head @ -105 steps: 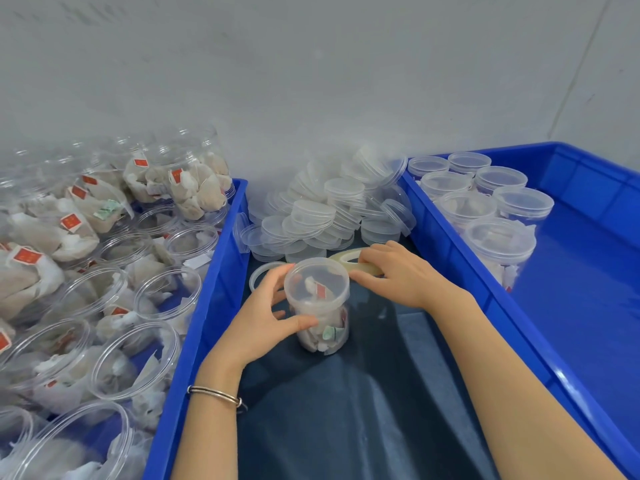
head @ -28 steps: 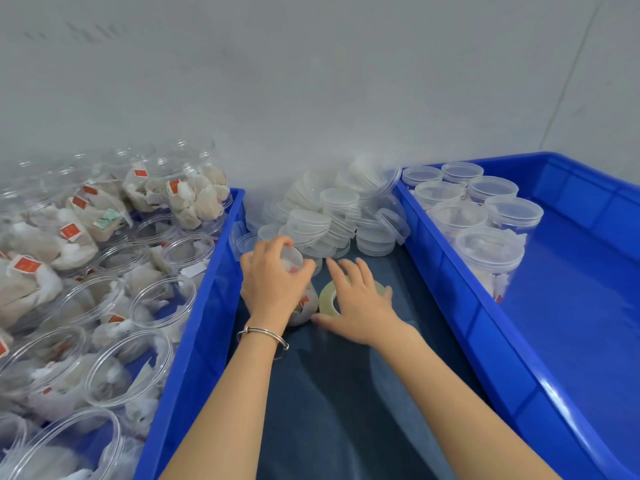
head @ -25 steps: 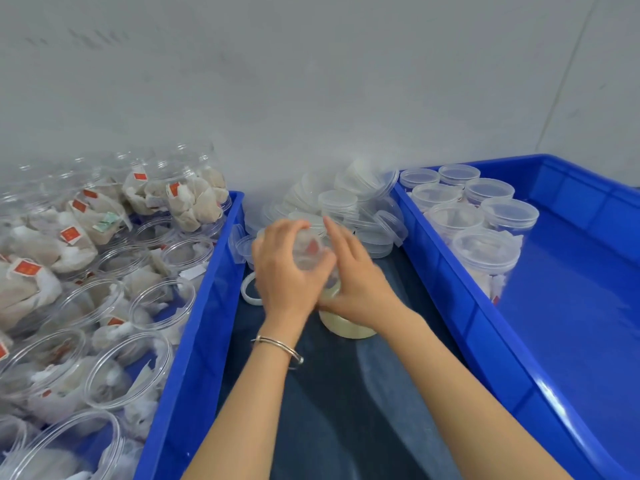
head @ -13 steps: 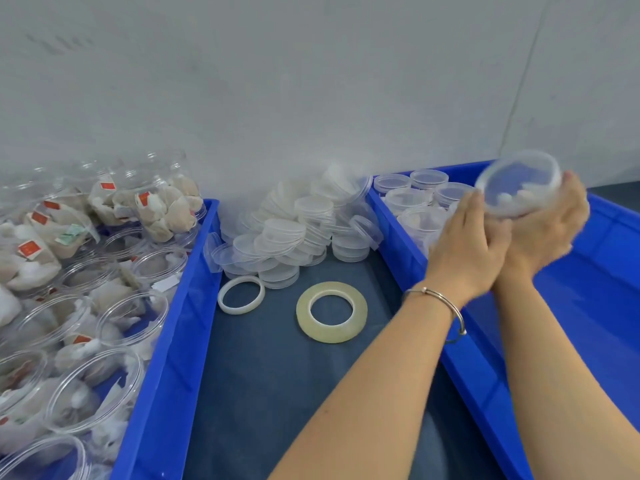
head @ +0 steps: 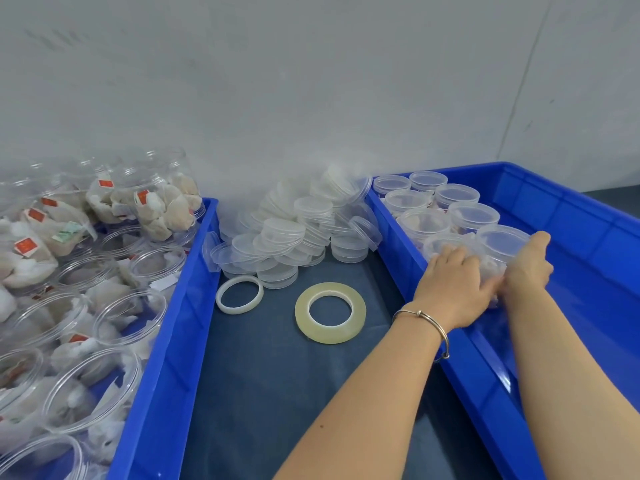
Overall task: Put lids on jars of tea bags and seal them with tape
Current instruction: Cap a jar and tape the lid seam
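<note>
Hands: left hand [head: 453, 289] and right hand [head: 528, 268] reach over the rim of the right blue crate [head: 588, 220] at middle right of the frame, fingers curled round a lidded jar of tea bags [head: 498, 247], one hand on each side.
Jar in hand: upright, just beside the other lidded jars [head: 433, 202] that fill the crate's upper left corner; whether its base touches the crate floor cannot be told.
Open room: bare blue floor stretches right and below the jars.
Tape roll [head: 330, 312]: flat on the dark mat [head: 259, 393] in mid frame, apart from both crate edges.
White ring [head: 239, 294]: left of the tape, near the loose lids [head: 294, 233].
Left blue crate [head: 166, 358]: packed with open jars [head: 79, 306] of tea bags, at left of frame.
Bracelet [head: 426, 323]: on the left wrist, above the crate rim.
</note>
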`<state>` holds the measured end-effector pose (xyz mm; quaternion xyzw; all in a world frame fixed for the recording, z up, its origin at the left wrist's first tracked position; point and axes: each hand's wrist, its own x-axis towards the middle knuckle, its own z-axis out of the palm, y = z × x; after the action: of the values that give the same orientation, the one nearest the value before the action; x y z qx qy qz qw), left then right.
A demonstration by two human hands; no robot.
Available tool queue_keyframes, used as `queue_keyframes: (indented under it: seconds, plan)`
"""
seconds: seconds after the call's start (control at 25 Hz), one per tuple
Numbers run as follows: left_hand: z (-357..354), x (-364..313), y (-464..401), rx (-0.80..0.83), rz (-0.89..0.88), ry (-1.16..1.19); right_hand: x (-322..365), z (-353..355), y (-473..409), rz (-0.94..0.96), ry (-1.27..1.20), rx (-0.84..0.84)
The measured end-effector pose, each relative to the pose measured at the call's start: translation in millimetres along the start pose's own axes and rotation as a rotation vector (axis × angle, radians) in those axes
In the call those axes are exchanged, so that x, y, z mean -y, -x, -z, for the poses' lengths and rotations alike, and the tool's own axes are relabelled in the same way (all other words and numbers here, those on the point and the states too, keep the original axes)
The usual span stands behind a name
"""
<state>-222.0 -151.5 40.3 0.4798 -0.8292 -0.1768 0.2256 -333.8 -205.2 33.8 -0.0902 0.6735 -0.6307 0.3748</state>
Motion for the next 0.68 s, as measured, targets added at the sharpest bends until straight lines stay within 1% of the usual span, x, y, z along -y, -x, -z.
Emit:
queue_keyframes:
  seconds: [0.04,0.08,0.12,0.16,0.2,0.24,0.28,0.32,0.36,0.44,0.52,0.6,0.68]
  plan:
    - [4.7,2.3,4.9,-0.03,-0.03,0.047,2.9,-0.4,3.8,0.082,0.088,-0.06]
    - [12.0,6.2,10.9,-0.074,-0.052,0.091,6.1,-1.5,10.7,0.251,0.157,-0.13]
    - [21.5,11.1,17.4,-0.129,-0.068,0.115,9.2,-3.0,18.6,0.49,0.178,-0.172]
    - [33.6,17.9,23.7,-0.191,-0.073,0.117,12.1,-6.2,29.9,0.741,0.146,-0.167]
    - [48.0,26.2,30.4,-0.258,-0.066,0.108,13.9,-12.5,45.3,0.937,0.085,-0.12]
    - [63.2,35.6,37.2,-0.327,-0.04,0.104,13.1,-21.5,61.1,1.077,0.024,-0.051]
    - [79.6,47.0,46.8,-0.394,0.009,0.1,7.8,-35.1,78.9,1.171,-0.026,0.033]
    - [95.6,58.3,56.6,-0.451,0.068,0.088,-0.5,-50.1,100.3,1.226,-0.055,0.129]
    - [111.0,69.2,68.0,-0.493,0.133,0.066,-12.3,-65.9,124.9,1.247,-0.063,0.239]
    - [137.6,89.7,94.5,-0.529,0.276,0.01,-46.7,-95.2,176.3,1.188,-0.03,0.5]
    - [161.2,109.9,122.8,-0.547,0.425,-0.079,-84.1,-118.6,221.9,1.032,0.006,0.735]
    - [181.5,130.0,148.3,-0.567,0.563,-0.18,-112.9,-132.8,256.9,0.857,0.053,0.908]
    - [196.8,147.8,169.1,-0.556,0.687,-0.267,-135.8,-139.3,281.2,0.779,0.18,1.065]
